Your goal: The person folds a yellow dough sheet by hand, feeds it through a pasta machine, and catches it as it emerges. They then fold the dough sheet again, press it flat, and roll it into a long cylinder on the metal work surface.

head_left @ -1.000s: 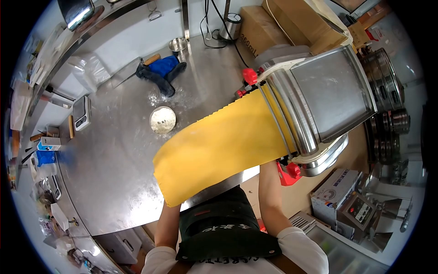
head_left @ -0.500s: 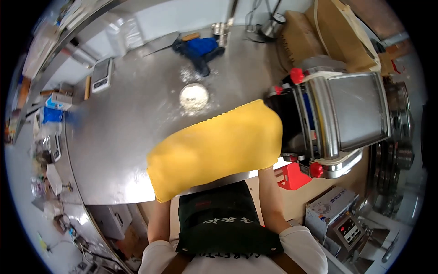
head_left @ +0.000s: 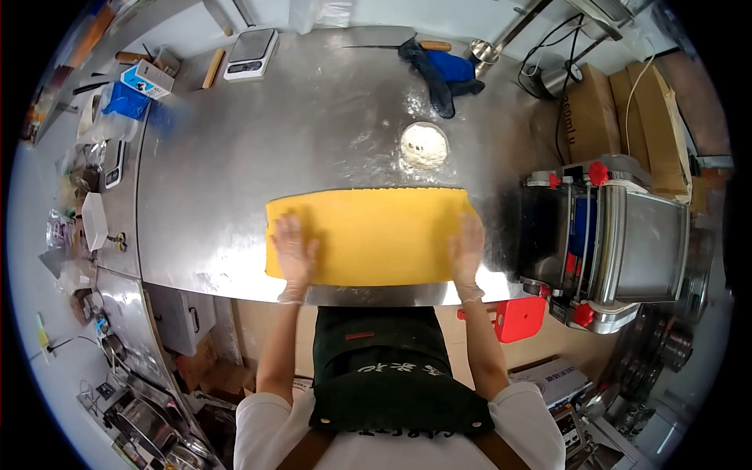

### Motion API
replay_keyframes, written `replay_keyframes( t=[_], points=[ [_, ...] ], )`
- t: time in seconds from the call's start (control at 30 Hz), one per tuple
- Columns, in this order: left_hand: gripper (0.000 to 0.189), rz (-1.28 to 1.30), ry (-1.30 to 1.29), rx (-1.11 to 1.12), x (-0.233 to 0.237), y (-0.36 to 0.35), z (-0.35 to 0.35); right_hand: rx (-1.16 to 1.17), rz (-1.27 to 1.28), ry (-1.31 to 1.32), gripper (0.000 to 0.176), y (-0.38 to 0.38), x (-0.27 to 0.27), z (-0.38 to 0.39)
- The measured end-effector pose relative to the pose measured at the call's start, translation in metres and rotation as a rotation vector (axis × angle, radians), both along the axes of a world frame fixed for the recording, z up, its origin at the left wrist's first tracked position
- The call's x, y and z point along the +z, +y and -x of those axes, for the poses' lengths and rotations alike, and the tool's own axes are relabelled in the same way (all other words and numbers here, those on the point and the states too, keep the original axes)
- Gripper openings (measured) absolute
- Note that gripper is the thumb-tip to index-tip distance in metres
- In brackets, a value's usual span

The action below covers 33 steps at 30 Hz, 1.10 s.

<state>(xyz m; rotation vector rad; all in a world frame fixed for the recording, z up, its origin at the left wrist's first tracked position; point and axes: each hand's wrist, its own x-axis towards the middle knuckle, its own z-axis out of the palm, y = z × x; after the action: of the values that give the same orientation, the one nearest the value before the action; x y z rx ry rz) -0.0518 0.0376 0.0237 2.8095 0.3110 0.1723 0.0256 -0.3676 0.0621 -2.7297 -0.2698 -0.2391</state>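
Note:
A wide yellow dough sheet lies flat on the steel table, close to its front edge. On the sheet's left end rests my left hand, gloved in clear plastic, palm down with the thumb held apart. My right hand, gloved too, lies flat over the right end with its fingers stretched out. Neither hand grips anything. Beyond the sheet, a round bowl of white flour stands with flour scattered around it.
To the right is a steel dough roller machine with red knobs. Dark blue gloves and a wooden-handled tool lie at the back. A white scale sits back left. Below the machine, a red stool stands.
The dough sheet has come down from my raised hands onto the table and now lies flat. My hands have moved from beneath it to on top. The view has turned.

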Motion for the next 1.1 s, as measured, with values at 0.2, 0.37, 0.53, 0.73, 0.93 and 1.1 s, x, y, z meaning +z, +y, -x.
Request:
replay_keyframes(
  t=[0.2, 0.37, 0.53, 0.73, 0.93, 1.1],
  points=[
    [0.082, -0.100, 0.154, -0.084, 0.029, -0.037, -0.007, 0.128, 0.373, 0.214, 0.079, 0.025, -0.019, 0.009],
    [0.066, 0.368, -0.136, 0.221, 0.022, -0.008, 0.025, 0.106, 0.058, 0.018, 0.059, 0.090, -0.007, -0.016],
    [0.045, 0.654, -0.254, 0.858, 0.025, 0.018, 0.063, 0.668, -0.325, 0.037, 0.040, 0.300, -0.003, -0.072],
    [0.026, 0.961, -0.010, 0.979, 0.027, 0.032, 0.060, 0.820, -0.070, 0.375, 0.025, 0.377, -0.002, -0.093],
    [0.025, 0.373, -0.279, 0.407, 0.087, -0.063, 0.049, 0.437, -0.937, 0.789, 0.028, 0.276, 0.010, -0.076],
    [0.032, 0.470, -0.301, 0.006, 0.072, -0.154, 0.017, -0.316, -1.682, 1.169, 0.034, 0.168, -0.024, -0.057]
  ],
)
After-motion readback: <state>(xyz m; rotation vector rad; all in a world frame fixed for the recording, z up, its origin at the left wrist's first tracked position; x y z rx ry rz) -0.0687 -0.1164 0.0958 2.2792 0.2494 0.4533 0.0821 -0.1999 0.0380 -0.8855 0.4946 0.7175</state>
